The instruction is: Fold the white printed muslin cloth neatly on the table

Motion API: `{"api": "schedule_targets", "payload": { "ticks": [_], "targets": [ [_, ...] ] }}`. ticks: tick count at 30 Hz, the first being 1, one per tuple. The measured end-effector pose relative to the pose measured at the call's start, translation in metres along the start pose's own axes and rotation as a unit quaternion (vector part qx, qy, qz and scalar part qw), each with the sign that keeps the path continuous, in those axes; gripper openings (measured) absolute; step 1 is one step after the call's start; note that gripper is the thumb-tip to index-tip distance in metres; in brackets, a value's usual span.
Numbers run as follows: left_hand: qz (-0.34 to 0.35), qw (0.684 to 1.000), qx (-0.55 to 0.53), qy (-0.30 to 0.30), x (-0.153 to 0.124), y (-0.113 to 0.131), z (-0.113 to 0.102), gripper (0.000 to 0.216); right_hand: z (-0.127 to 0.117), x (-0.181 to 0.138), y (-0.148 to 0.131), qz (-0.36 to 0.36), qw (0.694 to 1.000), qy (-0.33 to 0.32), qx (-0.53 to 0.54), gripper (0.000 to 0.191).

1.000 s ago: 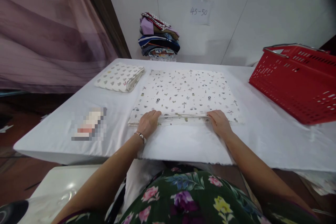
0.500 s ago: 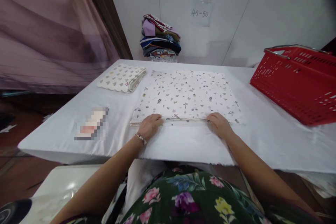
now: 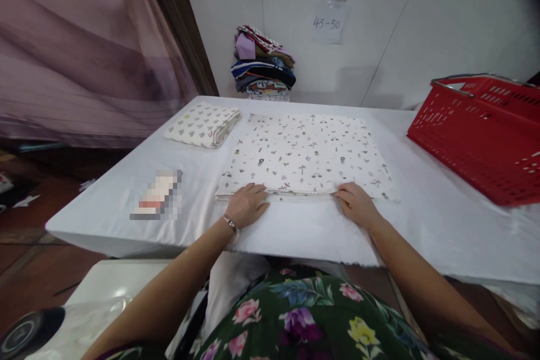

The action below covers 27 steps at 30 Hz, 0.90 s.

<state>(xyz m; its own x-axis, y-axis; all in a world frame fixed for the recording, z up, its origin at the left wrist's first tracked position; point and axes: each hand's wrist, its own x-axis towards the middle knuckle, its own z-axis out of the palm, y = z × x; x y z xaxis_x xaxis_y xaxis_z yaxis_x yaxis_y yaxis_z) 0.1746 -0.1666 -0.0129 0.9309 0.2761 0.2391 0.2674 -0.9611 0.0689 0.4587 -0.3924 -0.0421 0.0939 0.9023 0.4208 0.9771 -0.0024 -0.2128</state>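
Observation:
A white patterned cloth [image 3: 306, 152], folded into a flat rectangle, lies in the middle of the white table [image 3: 295, 225]. My left hand [image 3: 248, 205] rests at the cloth's near left edge, fingers curled and pinching the hem. At the near right edge, my right hand [image 3: 356, 202] grips the hem with bent fingers in the same way. A silver bracelet circles my left wrist.
A smaller folded cloth with heart prints [image 3: 203, 124] lies at the table's far left. A stack of folded clothes [image 3: 264, 64] stands against the back wall. A red plastic basket [image 3: 485, 129] sits on the right. A blurred small object [image 3: 157, 196] lies near the left edge.
Both hands stay on the near edge of the cloth, and its near hem now lies flatter and straighter. The view has shifted slightly to the left.

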Motion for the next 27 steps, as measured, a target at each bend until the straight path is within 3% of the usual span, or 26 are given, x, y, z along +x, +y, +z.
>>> {"api": "schedule_targets", "payload": {
  "ticks": [6,14,19,27],
  "targets": [
    [0.009,0.999,0.014,-0.032,0.004,-0.004,-0.002,0.018,-0.004,0.0,-0.004,0.011,1.0,-0.017,0.0,0.017],
    [0.014,1.0,0.027,0.007,0.003,-0.003,0.004,0.022,0.002,0.002,0.0,0.016,1.0,-0.008,-0.009,0.025],
    [-0.037,0.998,0.005,0.04,0.006,-0.003,0.008,0.021,0.003,0.002,0.001,0.038,0.999,0.012,0.022,0.023],
    [-0.113,0.992,0.045,0.038,0.015,-0.002,0.011,0.025,0.008,0.005,0.004,0.064,0.996,0.055,-0.002,0.018]
  ]
}}
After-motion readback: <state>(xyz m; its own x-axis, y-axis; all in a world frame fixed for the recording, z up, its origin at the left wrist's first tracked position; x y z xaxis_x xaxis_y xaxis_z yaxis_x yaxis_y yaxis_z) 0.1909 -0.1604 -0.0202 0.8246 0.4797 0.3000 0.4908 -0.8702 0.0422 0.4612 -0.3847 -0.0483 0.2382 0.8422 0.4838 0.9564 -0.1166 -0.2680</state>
